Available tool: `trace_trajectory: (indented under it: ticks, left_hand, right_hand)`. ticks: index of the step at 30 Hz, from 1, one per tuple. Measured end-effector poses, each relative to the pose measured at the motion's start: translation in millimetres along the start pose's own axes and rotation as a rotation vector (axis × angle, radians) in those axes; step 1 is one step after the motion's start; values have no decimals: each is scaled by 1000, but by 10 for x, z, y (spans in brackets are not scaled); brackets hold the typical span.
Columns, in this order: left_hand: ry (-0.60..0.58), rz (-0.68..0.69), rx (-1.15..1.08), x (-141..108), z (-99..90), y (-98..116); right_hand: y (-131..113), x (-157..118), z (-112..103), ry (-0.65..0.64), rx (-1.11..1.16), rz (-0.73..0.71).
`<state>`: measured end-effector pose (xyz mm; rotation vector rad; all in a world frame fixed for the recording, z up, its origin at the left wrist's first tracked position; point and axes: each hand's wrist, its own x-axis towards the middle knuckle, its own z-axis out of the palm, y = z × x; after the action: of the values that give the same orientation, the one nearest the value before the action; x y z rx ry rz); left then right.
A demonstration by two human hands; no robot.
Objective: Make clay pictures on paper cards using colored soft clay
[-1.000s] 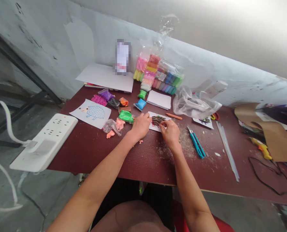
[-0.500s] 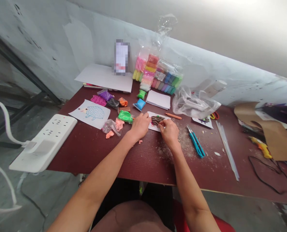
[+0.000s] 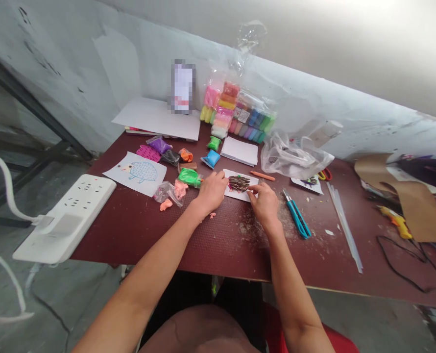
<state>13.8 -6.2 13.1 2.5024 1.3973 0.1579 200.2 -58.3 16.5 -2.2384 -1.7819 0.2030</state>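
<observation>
No lettering is being made out anywhere. The small white labels on the clay pack [image 3: 243,115] are being shown too small to read, and the upright card [image 3: 182,86] just left of that pack is being hidden by pixelation, so no word, brand or number is being read.

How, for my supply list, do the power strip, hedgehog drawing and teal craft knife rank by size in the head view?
1. Power strip
2. hedgehog drawing
3. teal craft knife

The strip's nearness to camera may inflate it.
</observation>
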Motion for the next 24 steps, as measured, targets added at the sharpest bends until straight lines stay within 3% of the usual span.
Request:
trace_trajectory:
  ticks: [15, 24]
  left_hand:
    - [-2, -12, -8, 8, 16, -2]
    - [5, -3, -11, 17, 35, -16]
  right_hand:
    - [-19, 43, 75, 5, 36, 70]
    - [142, 46, 48, 59, 208, 27]
